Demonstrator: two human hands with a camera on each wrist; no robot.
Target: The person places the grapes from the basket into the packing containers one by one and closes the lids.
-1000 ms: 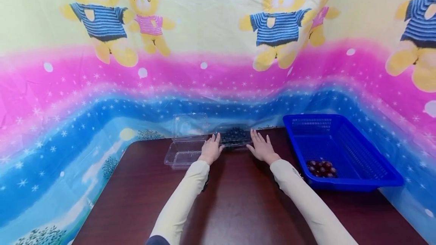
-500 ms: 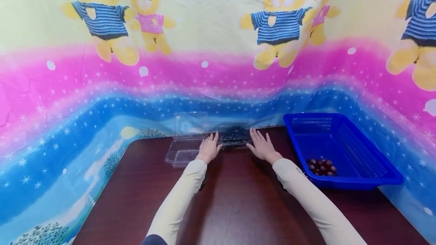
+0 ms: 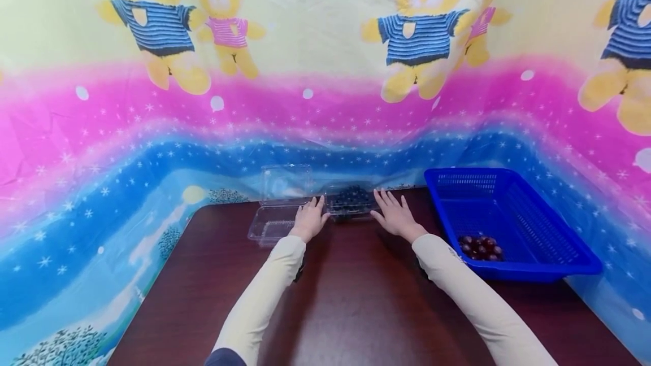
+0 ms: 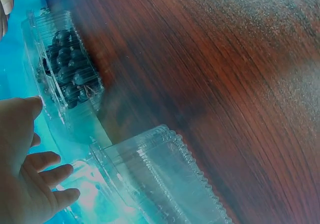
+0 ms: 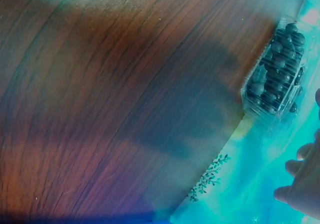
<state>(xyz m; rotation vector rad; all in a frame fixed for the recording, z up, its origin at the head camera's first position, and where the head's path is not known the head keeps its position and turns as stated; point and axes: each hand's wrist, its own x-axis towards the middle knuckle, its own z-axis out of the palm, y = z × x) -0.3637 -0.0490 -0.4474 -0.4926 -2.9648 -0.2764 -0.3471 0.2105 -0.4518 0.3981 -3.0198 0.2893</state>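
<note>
A clear plastic clamshell box full of dark grapes stands at the far edge of the table, its lid down. My left hand is at the box's left side, fingers stretched out. On the other side, my right hand has its fingers spread, with the fingertips close to the box's right end. Neither hand grips anything. Left of my left hand lies a second clear clamshell box with its lid raised; my left hand overlaps its right side in the head view.
A blue plastic basket stands on the right of the table, with several red grapes in its near left corner. The dark wooden table ends right behind the boxes, where a printed cloth hangs.
My left hand has drifted slightly left and my right hand slightly right, so both sit a little farther from the filled box. The boxes and basket keep their places.
</note>
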